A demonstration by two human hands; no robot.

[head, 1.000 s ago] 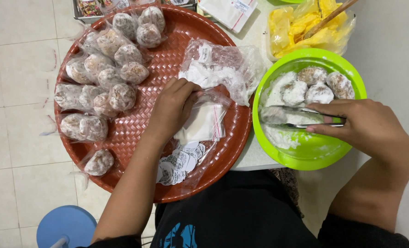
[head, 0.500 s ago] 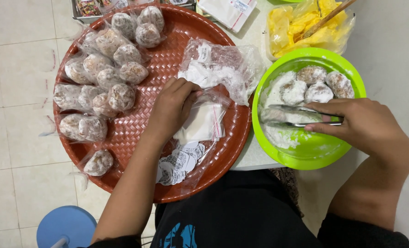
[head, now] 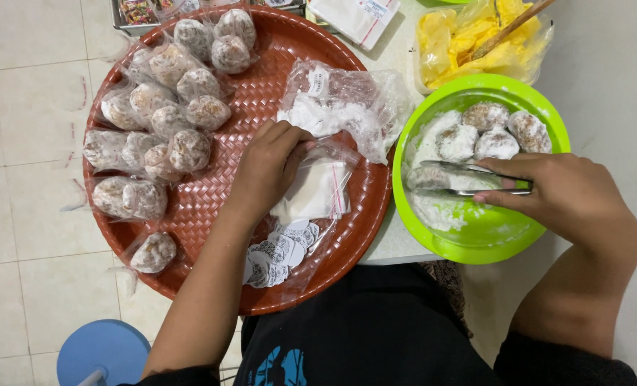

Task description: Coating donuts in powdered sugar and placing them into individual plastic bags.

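Two hands: both yours, reaching in from the bottom of the frame.
Left hand: your left hand [head: 270, 166] sits at the centre, fingers curled and pinching the open top of a small clear bag [head: 317, 189].
Clear bag: lies on the round red woven tray [head: 225, 214], just beside a heap of empty clear bags [head: 343, 107] above it.
Right hand: your right hand [head: 565, 196], at the right, is closed around metal tongs [head: 468, 179].
Tongs: tips pressed on a powdered ball [head: 425, 177] at the left of the green bowl [head: 518, 239].
Green bowl: on the counter [head: 397, 243], holding four more coated balls [head: 486, 132] and white powder.
Tray, upper left: bagged balls [head: 164, 114] in rows.
Tray, lower middle: round paper labels [head: 279, 254] in plastic.
Upper right: clear container of yellow pieces [head: 476, 43].
Lower left: blue stool [head: 104, 354] on the tiled floor.
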